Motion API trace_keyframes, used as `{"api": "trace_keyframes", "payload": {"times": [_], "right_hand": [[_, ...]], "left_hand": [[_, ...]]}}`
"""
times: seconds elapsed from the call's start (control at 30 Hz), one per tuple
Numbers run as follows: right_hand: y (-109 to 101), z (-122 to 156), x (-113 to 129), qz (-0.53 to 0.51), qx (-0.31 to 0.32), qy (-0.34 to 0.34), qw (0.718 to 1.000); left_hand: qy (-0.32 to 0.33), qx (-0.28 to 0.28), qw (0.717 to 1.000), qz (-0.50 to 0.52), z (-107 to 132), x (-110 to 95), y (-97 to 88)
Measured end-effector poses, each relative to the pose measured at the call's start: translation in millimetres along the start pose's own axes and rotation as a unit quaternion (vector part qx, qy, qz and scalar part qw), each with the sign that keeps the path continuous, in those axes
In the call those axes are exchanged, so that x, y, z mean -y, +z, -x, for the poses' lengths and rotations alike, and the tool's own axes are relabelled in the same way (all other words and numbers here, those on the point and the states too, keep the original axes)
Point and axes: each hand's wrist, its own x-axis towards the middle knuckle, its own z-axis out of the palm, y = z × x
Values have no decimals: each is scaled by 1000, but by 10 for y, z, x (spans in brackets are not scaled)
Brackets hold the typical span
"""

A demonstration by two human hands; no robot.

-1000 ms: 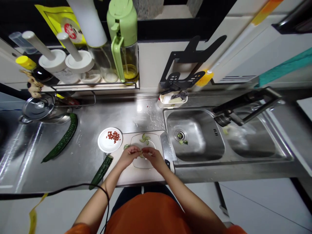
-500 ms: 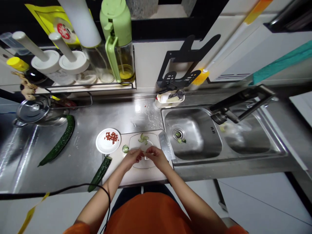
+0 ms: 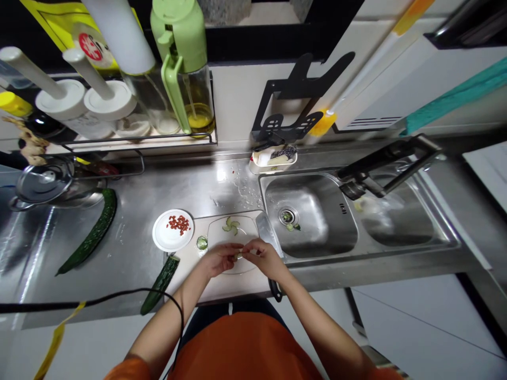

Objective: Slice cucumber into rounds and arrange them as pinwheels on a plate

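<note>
Head cam, just the one view: left hand (image 3: pixel 218 259) and right hand (image 3: pixel 268 259) meet over the cutting board (image 3: pixel 190 282), fingertips pinching a small pale piece (image 3: pixel 238 256) between them, cucumber by the look of it, though the fingers cover most of it. My two cents: something that thin probably creases or tears easily, so keep the pinch light, use only thumbs and fingertips, and stay low over the board in case it slips. A few green slices (image 3: pixel 231 226) sit fanned out just beyond the grip, inside what looks like a clear plate (image 3: pixel 222 265). A knife (image 3: pixel 271 235) lies to the right, partly under the right wrist, so I'd mind that edge. Left of the grip there's a white saucer (image 3: pixel 158 235) with red bits (image 3: pixel 179 224), plus a cut cucumber (image 3: pixel 160 285) nearer the body. The steel counter (image 3: pixel 134 221) has water drops past the grip, a whole cucumber (image 3: pixel 92 235) far left, and a sink (image 3: pixel 315 235) to the right.
</note>
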Motion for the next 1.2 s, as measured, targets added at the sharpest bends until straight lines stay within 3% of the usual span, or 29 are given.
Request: {"api": "trace_keyframes", "payload": {"times": [0.13, 0.33, 0.57, 0.7, 0.87, 1.2], "right_hand": [[-52, -9, -23, -21, 6, 48, 999], [-123, -67, -148, -58, -3, 84, 995], [-168, -204, -398, 38, -26, 54, 997], [-196, -279, -439, 173, -46, 5, 984], [-210, -306, -394, 332, -59, -18, 941], [-191, -296, -303, 445, -27, -26, 895]], "left_hand": [[18, -32, 999, -23, -24, -22, 40], [104, -119, 979, -128, -111, -19, 43], [174, -171, 931, -270, -261, 35, 97], [213, -205, 884, -362, -330, 83, 131], [254, -238, 792, -501, -339, 88, 204], [262, -260, 687, -626, -376, 162, 277]]}}
